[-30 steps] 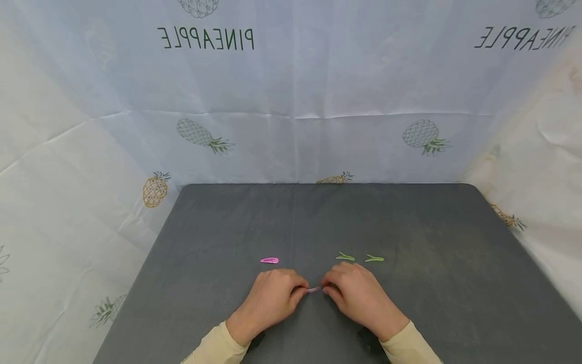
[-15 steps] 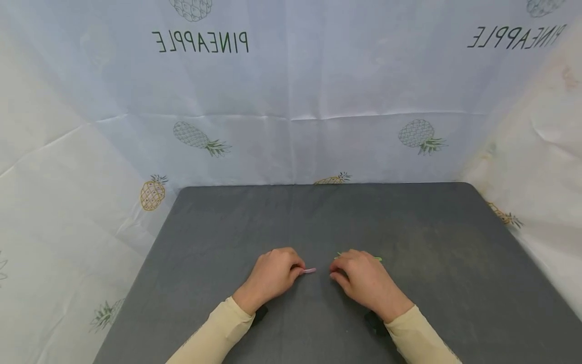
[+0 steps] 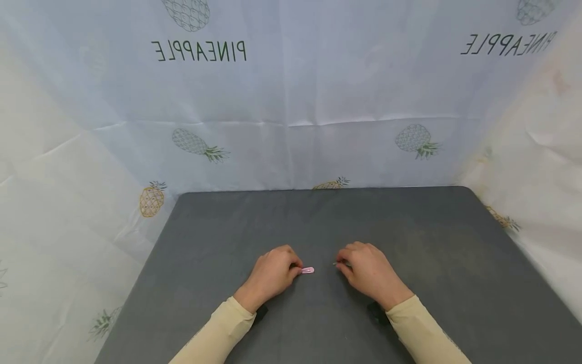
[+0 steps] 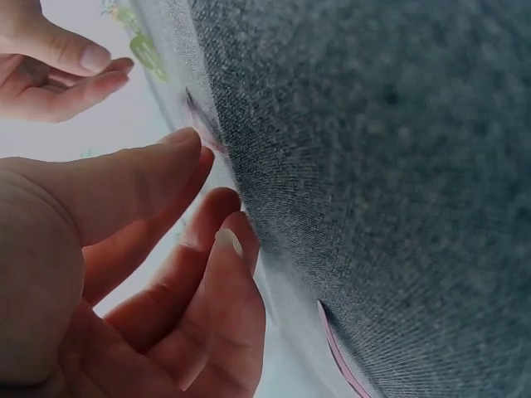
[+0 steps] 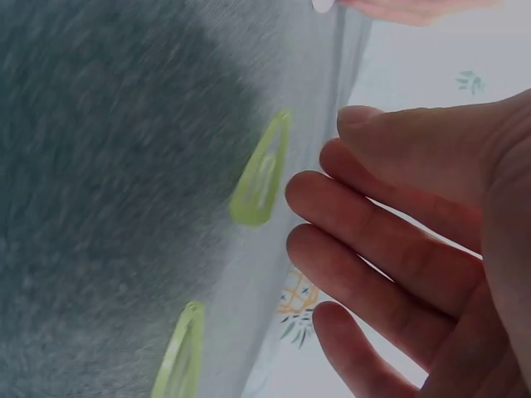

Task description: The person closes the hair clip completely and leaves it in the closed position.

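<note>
In the head view a pink snap hair clip [image 3: 307,270] lies flat at the fingertips of my left hand [image 3: 273,273]. The left wrist view shows thumb and index finger together at the end of this hair clip [image 4: 211,139]. A second pink hair clip [image 4: 342,356] lies on the cloth below that hand; in the head view the hand hides it. My right hand [image 3: 367,268] hovers over the right side with loosely bent fingers and nothing between them. Beside its fingertips lie two green hair clips, a nearer one [image 5: 261,174] and a farther one [image 5: 180,352], mostly hidden in the head view.
A dark grey cloth-covered table [image 3: 218,222] carries everything. White curtain [image 3: 291,91] with pineapple prints surrounds it at the back and both sides.
Both hands held the pink clip between them near the front; they have since parted and moved farther back. The clip stayed with the left hand and now lies flatter. The right hand shifted right.
</note>
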The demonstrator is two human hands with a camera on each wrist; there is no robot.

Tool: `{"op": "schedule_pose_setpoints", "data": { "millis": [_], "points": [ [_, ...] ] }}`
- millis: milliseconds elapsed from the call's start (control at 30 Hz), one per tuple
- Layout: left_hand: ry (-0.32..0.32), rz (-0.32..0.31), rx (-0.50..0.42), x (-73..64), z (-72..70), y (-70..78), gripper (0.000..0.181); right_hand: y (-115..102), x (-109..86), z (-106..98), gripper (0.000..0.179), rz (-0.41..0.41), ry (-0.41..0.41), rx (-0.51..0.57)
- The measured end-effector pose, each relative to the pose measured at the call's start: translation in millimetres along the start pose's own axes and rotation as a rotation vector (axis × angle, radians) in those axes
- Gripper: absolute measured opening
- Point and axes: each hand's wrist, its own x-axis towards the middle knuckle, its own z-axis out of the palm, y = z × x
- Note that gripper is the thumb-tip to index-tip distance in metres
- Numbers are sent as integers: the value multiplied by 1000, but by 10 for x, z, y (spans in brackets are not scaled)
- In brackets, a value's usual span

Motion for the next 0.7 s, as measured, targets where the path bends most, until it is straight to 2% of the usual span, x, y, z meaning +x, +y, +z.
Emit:
{"op": "schedule_pose_setpoints", "data": {
  "millis": [433, 700],
  "points": [
    [-38, -59, -7, -22, -8, 67, 9, 136, 0, 98, 16, 38, 0, -23],
    [-19, -35, 0, -82, -51, 142, 14, 130, 20, 137, 18, 36, 8, -64]
  ]
}}
